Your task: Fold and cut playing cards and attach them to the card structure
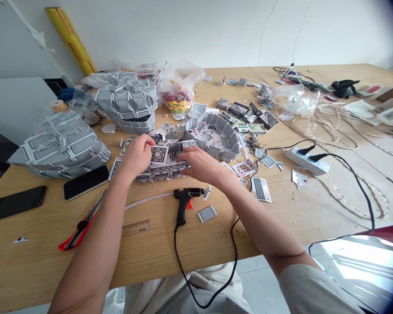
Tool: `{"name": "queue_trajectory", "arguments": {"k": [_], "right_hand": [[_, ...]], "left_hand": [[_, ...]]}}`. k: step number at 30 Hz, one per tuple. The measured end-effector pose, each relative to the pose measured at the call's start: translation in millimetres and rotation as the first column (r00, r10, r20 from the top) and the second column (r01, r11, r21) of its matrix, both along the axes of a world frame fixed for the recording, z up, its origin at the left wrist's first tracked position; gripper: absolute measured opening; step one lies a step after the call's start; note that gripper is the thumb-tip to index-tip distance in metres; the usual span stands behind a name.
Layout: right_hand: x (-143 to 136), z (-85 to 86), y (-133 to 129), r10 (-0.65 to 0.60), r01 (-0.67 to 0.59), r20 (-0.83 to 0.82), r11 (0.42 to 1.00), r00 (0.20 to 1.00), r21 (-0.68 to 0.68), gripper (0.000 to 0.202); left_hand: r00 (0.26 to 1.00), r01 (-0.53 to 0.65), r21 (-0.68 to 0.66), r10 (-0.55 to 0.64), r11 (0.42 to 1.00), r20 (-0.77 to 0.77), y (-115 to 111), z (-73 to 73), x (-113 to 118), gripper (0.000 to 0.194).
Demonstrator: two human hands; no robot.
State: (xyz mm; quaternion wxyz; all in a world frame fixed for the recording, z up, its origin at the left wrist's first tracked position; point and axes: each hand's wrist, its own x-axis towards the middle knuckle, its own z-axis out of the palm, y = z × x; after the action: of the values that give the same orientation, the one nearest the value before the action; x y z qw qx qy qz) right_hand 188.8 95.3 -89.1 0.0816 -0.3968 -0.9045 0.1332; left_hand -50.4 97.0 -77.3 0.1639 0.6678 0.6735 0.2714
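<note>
My left hand (140,152) pinches a dark patterned playing card (159,154) at its left edge, above a small box made of folded cards (162,173). At the right side of that box, my right hand (196,162) rests with bent fingers on its rim; whether it grips the wall is hard to see. Behind it stands a larger open box of grey cards (227,136), with loose cards inside. A black glue gun (185,201) lies in front of the hands, beside a grey-backed card (207,213).
Two lidded card boxes (127,100) (60,146) stand at the left. Nearer are two phones (87,182) (16,203), a red cutter (81,226) and a ruler (136,227). A power strip (307,161) with cables lies right. The glue gun's cord hangs over the table's front edge.
</note>
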Motion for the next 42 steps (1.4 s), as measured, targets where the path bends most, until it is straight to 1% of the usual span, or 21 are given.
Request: {"name": "queue_trajectory", "arguments": {"k": [2,4,6,8,10,12,16,19,22,25,27,29,30,32,34,36,39,41,42], "right_hand": [[-2,-2.4,1,0.009,-0.009,0.005,1.000,1.000,0.008,0.028],[-3,-4.1,1,0.012,-0.012,0.011,1.000,1.000,0.007,0.025],[-3,-4.7,1,0.005,-0.005,0.020,1.000,1.000,0.003,0.023],[-4,-3.6,0,-0.005,0.005,0.033,1.000,0.999,-0.001,0.023],[-5,-1.1,-1,-0.013,0.014,0.053,1.000,0.999,-0.009,0.022],[-5,2.1,-3,-0.024,0.025,0.071,0.999,0.997,-0.022,0.022],[-6,5.5,-4,-0.046,0.049,0.077,0.998,0.996,-0.036,0.023],[-5,3.7,-3,-0.043,0.046,0.064,0.998,0.997,-0.037,0.023],[-4,1.9,-3,-0.038,0.040,0.048,0.999,0.998,-0.034,0.024],[-3,5.5,-3,-0.056,0.056,-0.012,0.998,0.998,-0.043,0.023],[-4,11.1,-5,-0.084,0.073,-0.145,0.994,0.986,-0.075,0.019],[-6,17.0,-8,-0.111,0.055,-0.332,0.984,0.937,-0.172,0.017],[-7,19.3,-10,-0.122,0.018,-0.422,0.970,0.898,-0.242,0.019],[-10,22.0,-14,-0.135,-0.099,-0.556,0.923,0.820,-0.372,0.024],[-12,21.9,-16,-0.138,-0.201,-0.631,0.878,0.763,-0.435,0.027],[-11,20.4,-15,-0.164,-0.216,-0.667,0.868,0.726,-0.447,0.023],[-8,19.1,-11,-0.262,-0.107,-0.704,0.895,0.660,-0.432,0.016],[-6,20.1,-8,-0.333,-0.046,-0.736,0.896,0.590,-0.442,0.016],[-5,21.2,-7,-0.362,-0.039,-0.752,0.889,0.550,-0.456,0.018]], "left_hand": [[0.999,-0.006,-0.021,0.005,1.000,-0.040,-1,3.3,1,0.024],[0.996,0.010,-0.056,-0.015,0.998,-0.091,-2,5.5,1,0.024],[0.989,0.056,-0.102,-0.069,0.993,-0.131,-2,6.1,-1,0.026],[0.976,0.128,-0.147,-0.151,0.981,-0.156,-2,5.2,-2,0.027],[0.959,0.193,-0.194,-0.227,0.962,-0.171,-2,3.6,-3,0.027],[0.944,0.226,-0.241,-0.273,0.944,-0.185,-3,2.0,-2,0.026],[0.926,0.252,-0.319,-0.324,0.914,-0.196,-5,0.3,1,0.029],[0.925,0.272,-0.315,-0.338,0.909,-0.176,-8,-0.7,0,0.027],[0.930,0.273,-0.268,-0.325,0.924,-0.171,-9,-0.7,-2,0.019],[0.941,0.242,-0.170,-0.274,0.955,-0.197,-10,2.8,-3,0.021],[0.952,0.208,-0.088,-0.222,0.974,-0.212,-11,7.0,-1,0.023],[0.962,0.185,-0.012,-0.184,0.983,-0.204,-13,11.7,2,0.024],[0.966,0.181,0.024,-0.174,0.983,-0.189,-15,13.8,4,0.024],[0.976,0.178,0.105,-0.162,0.978,-0.147,-20,17.4,9,0.026],[0.983,0.179,0.178,-0.167,0.968,-0.077,-24,19.9,14,0.028],[0.979,0.180,0.241,-0.197,0.954,0.048,-26,21.5,17,0.030],[0.929,0.144,0.330,-0.242,0.933,0.279,-26,23.0,16,0.035],[0.876,0.118,0.351,-0.264,0.929,0.404,-24,23.8,13,0.041],[0.853,0.118,0.349,-0.275,0.930,0.444,-23,24.0,12,0.043]]}}
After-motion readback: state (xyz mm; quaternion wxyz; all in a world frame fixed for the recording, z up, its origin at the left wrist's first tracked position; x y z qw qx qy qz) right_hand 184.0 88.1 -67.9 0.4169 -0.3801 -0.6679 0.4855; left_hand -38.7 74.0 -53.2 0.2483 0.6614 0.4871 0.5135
